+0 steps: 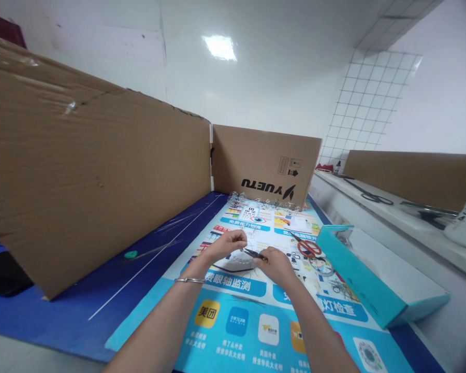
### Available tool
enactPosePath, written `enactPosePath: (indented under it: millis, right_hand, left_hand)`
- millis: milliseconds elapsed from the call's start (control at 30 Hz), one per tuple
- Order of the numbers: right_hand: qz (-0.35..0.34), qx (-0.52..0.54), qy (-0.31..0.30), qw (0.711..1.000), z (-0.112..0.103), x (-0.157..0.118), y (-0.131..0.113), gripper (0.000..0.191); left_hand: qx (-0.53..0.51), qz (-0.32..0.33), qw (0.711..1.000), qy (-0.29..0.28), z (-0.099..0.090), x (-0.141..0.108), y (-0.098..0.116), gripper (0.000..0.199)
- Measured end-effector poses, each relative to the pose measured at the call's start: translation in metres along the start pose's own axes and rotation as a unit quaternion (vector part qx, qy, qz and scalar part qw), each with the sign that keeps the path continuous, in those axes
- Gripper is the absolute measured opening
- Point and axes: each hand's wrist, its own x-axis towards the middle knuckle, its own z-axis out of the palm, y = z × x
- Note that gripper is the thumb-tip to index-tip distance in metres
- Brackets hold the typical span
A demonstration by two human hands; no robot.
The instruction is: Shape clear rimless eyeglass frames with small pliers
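In the head view my right hand (pixel 275 263) is closed round small dark-tipped pliers (pixel 254 254), whose jaws point left. My left hand (pixel 230 243) is closed in a pinch just beyond the jaw tips. What its fingertips hold is too small to make out. Below both hands lies a white piece (pixel 233 262) with a dark edge and what looks like a beaded strand on it. Red-handled scissors (pixel 309 249) lie to the right of my right hand, blades toward the back.
A printed blue-and-white sheet (pixel 233 298) covers the table. Cardboard panels (pixel 155 150) stand left and behind. A turquoise open box (pixel 373 282) is at right. Small wire-like pieces (pixel 287 204) line the back. A green-ended item (pixel 131 255) lies left.
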Motion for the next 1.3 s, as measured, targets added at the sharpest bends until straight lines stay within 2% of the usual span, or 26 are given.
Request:
enactPosePath:
  millis: [367, 533, 700, 933, 1300]
  right_hand:
    - [-0.01, -0.02, 0.017, 1.0, 0.0028, -0.001, -0.0013, 0.036]
    - [-0.001, -0.025, 0.007, 1.0, 0.0013, -0.0017, -0.0027, 0.037]
    - [-0.001, -0.03, 0.014, 0.999, 0.0015, -0.0012, -0.0032, 0.036]
    - [-0.02, -0.027, 0.034, 0.999, 0.0068, 0.0, -0.0003, 0.037]
    - [-0.014, -0.026, 0.037, 0.999, 0.0091, -0.0003, -0.0006, 0.038]
  left_hand:
    - [0.006, -0.004, 1.0, -0.002, 0.0006, 0.0001, 0.0015, 0.014]
    - [0.011, -0.028, 1.0, 0.004, 0.0011, -0.0002, 0.0021, 0.017]
    - [0.007, -0.007, 1.0, 0.017, 0.0022, -0.0004, 0.0015, 0.016]
    - [0.0, -0.009, 1.0, 0.019, 0.0026, -0.0006, 0.0003, 0.014]
    - [0.013, 0.009, 0.999, 0.03, 0.0055, 0.0, 0.0026, 0.011]
